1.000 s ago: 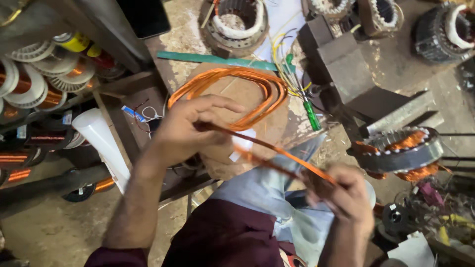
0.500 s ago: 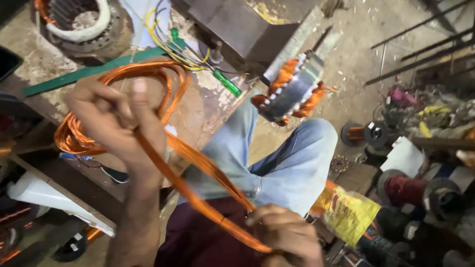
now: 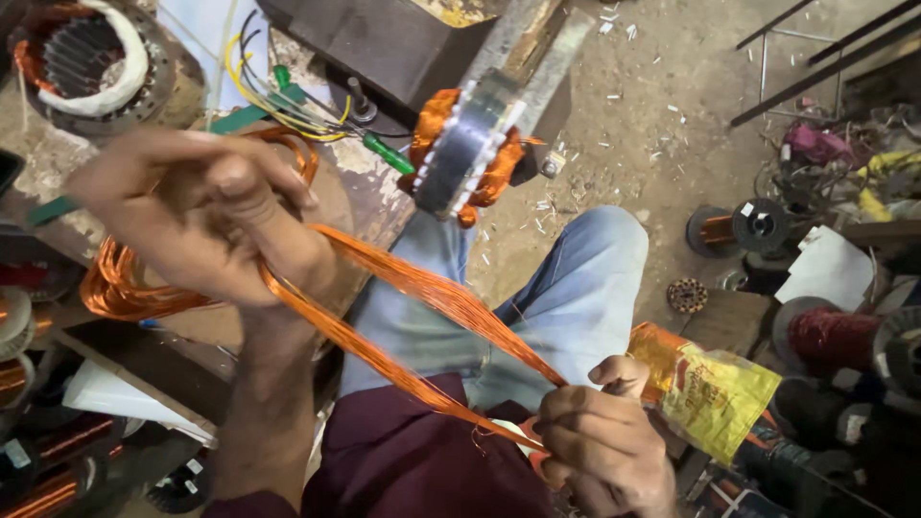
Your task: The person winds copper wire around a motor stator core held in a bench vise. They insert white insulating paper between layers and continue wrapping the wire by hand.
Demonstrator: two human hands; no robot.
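A long hank of bare copper winding wire (image 3: 422,317) stretches taut between my two hands, over my lap in blue jeans. My left hand (image 3: 206,211) is closed around its upper end, where the wire loops back in a coil (image 3: 120,288) over a wooden bench. My right hand (image 3: 600,446) is closed on the lower end, near my maroon shirt. A motor stator (image 3: 470,153) with orange copper windings rests just beyond my knee, apart from both hands.
Another stator with white insulation (image 3: 91,62) lies at the top left. Yellow and green leads (image 3: 288,105) run across the bench. A yellow plastic packet (image 3: 715,388) sits by my right hand. Spools and wire reels (image 3: 758,225) crowd the dusty floor at right.
The view has swung down and right. My left hand has risen closer to the camera and my right hand has pulled the wire hank lower, stretching it straighter.
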